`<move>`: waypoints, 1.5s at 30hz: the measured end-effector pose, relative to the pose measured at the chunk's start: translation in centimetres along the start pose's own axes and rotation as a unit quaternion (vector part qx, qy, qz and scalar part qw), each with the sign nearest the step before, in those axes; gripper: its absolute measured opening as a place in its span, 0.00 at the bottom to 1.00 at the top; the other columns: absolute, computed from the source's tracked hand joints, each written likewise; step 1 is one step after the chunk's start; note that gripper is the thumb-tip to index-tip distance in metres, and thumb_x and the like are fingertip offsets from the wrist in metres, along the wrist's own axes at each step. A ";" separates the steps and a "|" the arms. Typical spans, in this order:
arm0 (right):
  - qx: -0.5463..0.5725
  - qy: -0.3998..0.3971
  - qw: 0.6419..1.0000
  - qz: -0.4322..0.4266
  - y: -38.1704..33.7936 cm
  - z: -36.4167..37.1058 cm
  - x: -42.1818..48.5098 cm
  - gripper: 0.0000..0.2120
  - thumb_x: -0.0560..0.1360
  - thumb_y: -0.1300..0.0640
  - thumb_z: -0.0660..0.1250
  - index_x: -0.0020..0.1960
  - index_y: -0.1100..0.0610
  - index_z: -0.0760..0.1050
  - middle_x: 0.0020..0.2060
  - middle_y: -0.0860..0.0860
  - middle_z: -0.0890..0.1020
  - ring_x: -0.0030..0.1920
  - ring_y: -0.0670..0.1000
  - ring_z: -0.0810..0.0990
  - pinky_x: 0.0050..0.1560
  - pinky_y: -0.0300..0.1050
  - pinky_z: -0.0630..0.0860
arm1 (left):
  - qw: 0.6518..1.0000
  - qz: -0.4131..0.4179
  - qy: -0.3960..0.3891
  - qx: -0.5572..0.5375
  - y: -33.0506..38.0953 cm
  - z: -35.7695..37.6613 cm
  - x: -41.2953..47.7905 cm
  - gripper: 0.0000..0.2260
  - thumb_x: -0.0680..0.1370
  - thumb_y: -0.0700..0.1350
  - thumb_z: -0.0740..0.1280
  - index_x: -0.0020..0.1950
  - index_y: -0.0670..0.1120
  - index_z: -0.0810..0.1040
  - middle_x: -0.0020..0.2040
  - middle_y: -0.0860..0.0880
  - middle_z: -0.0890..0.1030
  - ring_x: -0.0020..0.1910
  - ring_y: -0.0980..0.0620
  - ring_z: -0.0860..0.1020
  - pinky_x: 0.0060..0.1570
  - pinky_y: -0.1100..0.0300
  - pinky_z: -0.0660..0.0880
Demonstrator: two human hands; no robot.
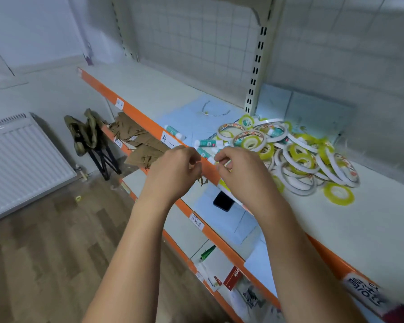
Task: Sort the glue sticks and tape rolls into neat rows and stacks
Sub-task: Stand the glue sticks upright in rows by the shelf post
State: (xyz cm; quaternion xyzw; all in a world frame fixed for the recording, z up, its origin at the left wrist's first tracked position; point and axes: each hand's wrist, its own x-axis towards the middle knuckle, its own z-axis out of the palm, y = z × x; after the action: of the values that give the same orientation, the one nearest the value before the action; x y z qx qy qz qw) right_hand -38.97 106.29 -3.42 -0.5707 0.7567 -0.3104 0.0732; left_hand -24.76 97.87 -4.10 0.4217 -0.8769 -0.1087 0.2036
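Observation:
A loose pile of white and yellow tape rolls [294, 157] lies on the white shelf [359, 220], right of my hands. Teal glue sticks with white caps lie at the pile's left: one [174, 132] near the orange shelf edge [210, 170], one [208, 143] further in, one [203, 153] between my hands. My right hand [239, 170] has its fingers curled and pinches the white end of that last stick. My left hand [175, 165] hovers over the shelf edge with curled fingers, and I see nothing in them. One yellow roll [339, 194] lies apart.
A dark phone [223, 201] lies on pale blue paper under my right wrist. A slotted upright post [254, 73] stands behind the pile, with a bit of string [216, 114] near it. Lower shelves hold brown cardboard [138, 141] and small items. A radiator [21, 164] and folding stool [96, 145] stand left.

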 end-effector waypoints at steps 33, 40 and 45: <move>-0.106 0.072 0.982 0.138 -1.6 8.6 13.6 0.15 0.74 0.63 0.64 0.61 0.59 0.75 0.55 0.56 0.78 0.53 0.57 0.77 0.54 0.52 0.73 | 0.939 0.264 -0.219 -0.026 -14.0 2.7 19.6 0.08 0.81 0.47 0.61 0.60 0.54 0.75 0.54 0.49 0.77 0.54 0.46 0.76 0.57 0.48 0.71; -0.125 0.119 0.965 0.198 -0.9 4.4 7.0 0.16 0.73 0.61 0.66 0.61 0.56 0.75 0.51 0.54 0.81 0.49 0.55 0.79 0.45 0.49 0.74 | 0.907 0.346 -0.191 -0.143 -6.6 3.1 17.7 0.09 0.81 0.50 0.60 0.60 0.51 0.72 0.51 0.48 0.75 0.48 0.47 0.76 0.46 0.49 0.74; -0.143 0.184 0.937 0.261 0.5 -0.1 -0.1 0.14 0.72 0.60 0.67 0.58 0.57 0.75 0.50 0.54 0.81 0.49 0.55 0.78 0.48 0.52 0.75 | 0.867 0.429 -0.193 -0.167 1.8 4.7 13.9 0.08 0.79 0.51 0.62 0.56 0.51 0.74 0.54 0.51 0.76 0.52 0.48 0.75 0.48 0.48 0.75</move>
State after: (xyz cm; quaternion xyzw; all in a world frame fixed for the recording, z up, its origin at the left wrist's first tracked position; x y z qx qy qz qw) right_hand -39.37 106.46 -3.59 -0.2907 0.9155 -0.2689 -0.0715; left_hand -35.94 88.12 -4.00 -0.0655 -0.9618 -0.2349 0.1242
